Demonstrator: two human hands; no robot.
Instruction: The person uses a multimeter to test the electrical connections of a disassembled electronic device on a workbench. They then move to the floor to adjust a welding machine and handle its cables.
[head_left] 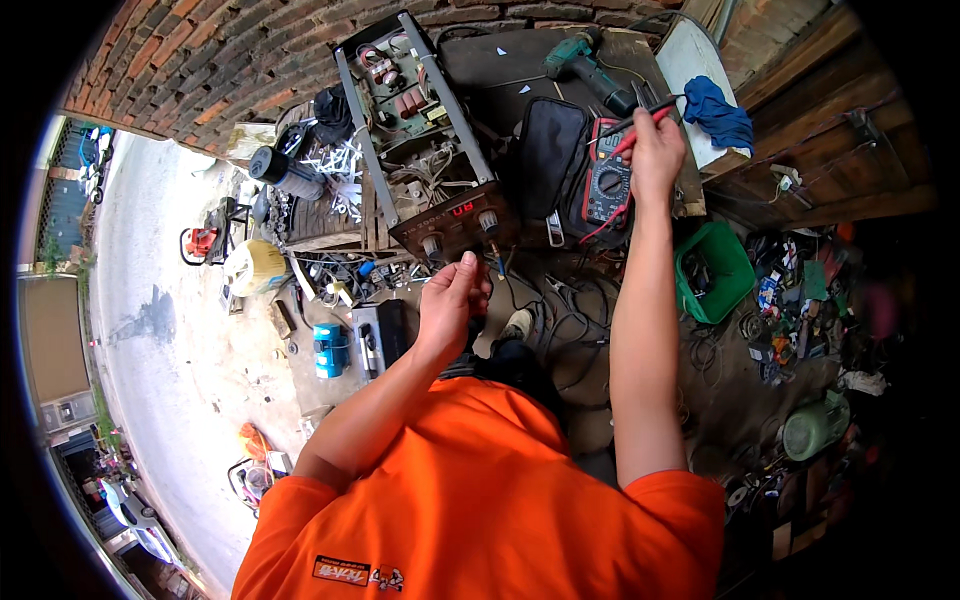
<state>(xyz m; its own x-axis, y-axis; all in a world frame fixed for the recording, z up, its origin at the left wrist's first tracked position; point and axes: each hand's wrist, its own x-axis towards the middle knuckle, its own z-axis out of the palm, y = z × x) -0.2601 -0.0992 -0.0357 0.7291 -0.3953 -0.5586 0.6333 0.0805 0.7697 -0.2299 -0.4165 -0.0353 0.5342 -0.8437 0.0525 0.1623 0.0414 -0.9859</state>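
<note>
My right hand (657, 158) is closed round the multimeter's test probes (640, 133); a red one shows clearly and a dark one lies across it. Just below and left of that hand, the red multimeter (606, 183) lies in an unzipped black case (553, 140). My left hand (455, 302) is closed, thumb against the curled fingers, in front of the machine's control panel; what it holds, if anything, is hidden. That machine, an open-topped welder-like power unit (478, 150), has its circuit boards and wires exposed. Red digits glow between the knobs on its front.
A green cordless drill (575, 62) and a blue cloth (717, 115) lie at the back right. White strips (340, 170) and a dark-lidded jar (285, 170) are on the left. Cables (570, 310) loop over the floor near a green bin (715, 270). A brick wall (220, 70) stands behind.
</note>
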